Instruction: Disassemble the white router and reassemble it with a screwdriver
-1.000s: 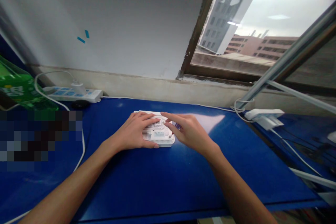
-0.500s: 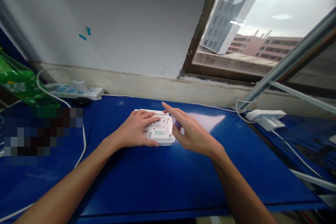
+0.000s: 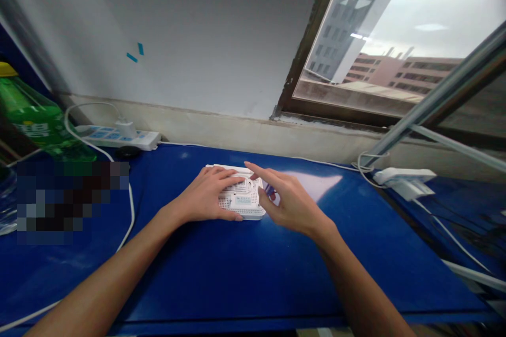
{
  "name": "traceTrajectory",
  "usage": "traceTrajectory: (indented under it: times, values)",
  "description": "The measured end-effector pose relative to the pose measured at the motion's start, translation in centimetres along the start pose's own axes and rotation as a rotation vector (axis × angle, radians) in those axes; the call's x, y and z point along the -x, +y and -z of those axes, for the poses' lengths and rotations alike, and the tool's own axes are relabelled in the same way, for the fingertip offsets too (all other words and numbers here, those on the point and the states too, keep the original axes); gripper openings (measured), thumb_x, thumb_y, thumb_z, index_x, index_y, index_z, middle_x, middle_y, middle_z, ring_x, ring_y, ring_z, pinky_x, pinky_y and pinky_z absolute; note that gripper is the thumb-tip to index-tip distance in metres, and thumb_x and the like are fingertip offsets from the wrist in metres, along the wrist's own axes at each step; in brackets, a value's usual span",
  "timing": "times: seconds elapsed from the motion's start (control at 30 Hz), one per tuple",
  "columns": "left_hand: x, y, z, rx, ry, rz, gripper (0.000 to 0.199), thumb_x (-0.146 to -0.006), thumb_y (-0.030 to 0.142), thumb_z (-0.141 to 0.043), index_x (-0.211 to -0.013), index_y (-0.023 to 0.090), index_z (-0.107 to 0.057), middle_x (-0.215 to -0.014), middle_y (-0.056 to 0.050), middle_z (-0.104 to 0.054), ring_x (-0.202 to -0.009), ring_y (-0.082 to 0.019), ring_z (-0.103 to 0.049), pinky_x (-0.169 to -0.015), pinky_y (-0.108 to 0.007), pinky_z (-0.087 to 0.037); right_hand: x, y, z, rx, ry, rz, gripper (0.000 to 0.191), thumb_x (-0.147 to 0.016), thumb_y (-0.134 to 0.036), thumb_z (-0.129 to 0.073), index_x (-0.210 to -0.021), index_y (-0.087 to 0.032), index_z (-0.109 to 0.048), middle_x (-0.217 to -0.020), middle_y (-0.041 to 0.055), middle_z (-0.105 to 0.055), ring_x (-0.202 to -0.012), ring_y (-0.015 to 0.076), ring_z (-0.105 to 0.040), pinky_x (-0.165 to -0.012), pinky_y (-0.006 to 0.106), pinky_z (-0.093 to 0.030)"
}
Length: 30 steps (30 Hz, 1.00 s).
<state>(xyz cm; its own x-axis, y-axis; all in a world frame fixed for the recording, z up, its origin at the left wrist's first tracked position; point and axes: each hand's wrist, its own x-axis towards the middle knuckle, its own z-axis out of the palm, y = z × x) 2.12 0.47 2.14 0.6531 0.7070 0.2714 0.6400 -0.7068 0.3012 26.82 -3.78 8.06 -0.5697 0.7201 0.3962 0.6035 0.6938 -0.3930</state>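
A white plastic router (image 3: 242, 201) lies upside down on the blue table, its underside showing vent holes and a label. My left hand (image 3: 209, 196) rests across it with the fingers spread, covering its left half. My right hand (image 3: 289, 202) is at its right edge, fingers curved, the index fingertip near the top corner. A small dark-blue item (image 3: 270, 189) shows beside the right palm; I cannot tell what it is or whether it is held.
The blue table (image 3: 300, 274) runs below a concrete ledge. A white power strip (image 3: 118, 138) with a white cable and a green bottle (image 3: 33, 118) stand at the back left. A white adapter (image 3: 403, 180) sits at the right, beside a metal rail (image 3: 438, 92).
My right hand has lifted off the router's top and sits more to its right, fingers raised. My left hand stays on the router. The whole scene has drifted slightly rightward in view.
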Motion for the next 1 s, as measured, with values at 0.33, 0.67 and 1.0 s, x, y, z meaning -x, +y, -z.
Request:
traceTrajectory:
  times: [0.33, 0.67, 1.0]
  values:
    - [0.0, 0.2, 0.1, -0.024, -0.016, 0.016, 0.096, -0.069, 0.084, -0.067, -0.148, 0.034, -0.050, -0.153, -0.009, -0.050, -0.137, -0.037, -0.044, -0.111, -0.055, -0.029, 0.2, -0.5, 0.5, -0.112, -0.075, -0.030, 0.081, -0.093, -0.010, -0.047, -0.163, -0.026, -0.011, -0.133, 0.0117, -0.066, -0.071, 0.0145, -0.061, -0.065, 0.028, -0.050]
    - [-0.1, 0.1, 0.1, 0.010, -0.001, 0.007, 0.095, -0.069, 0.082, -0.069, -0.149, 0.037, -0.048, -0.152, -0.008, -0.051, -0.136, -0.038, -0.046, -0.111, -0.054, -0.031, -0.1, -0.1, -0.4, -0.046, 0.033, -0.069, 0.034, -0.101, -0.023, -0.051, -0.134, -0.023, -0.058, -0.103, 0.0058, -0.075, -0.071, 0.0143, -0.064, -0.066, 0.026, -0.047]
    - [0.0, 0.1, -0.1, 0.008, -0.010, 0.017, 0.096, -0.067, 0.083, -0.070, -0.148, 0.036, -0.050, -0.154, -0.009, -0.050, -0.138, -0.038, -0.044, -0.113, -0.056, -0.028, -0.1, 0.8, -1.2, -0.013, 0.110, -0.046, 0.032, -0.097, -0.023, -0.057, -0.129, -0.022, -0.060, -0.105, 0.0065, -0.072, -0.077, 0.0164, -0.064, -0.075, 0.031, -0.052]
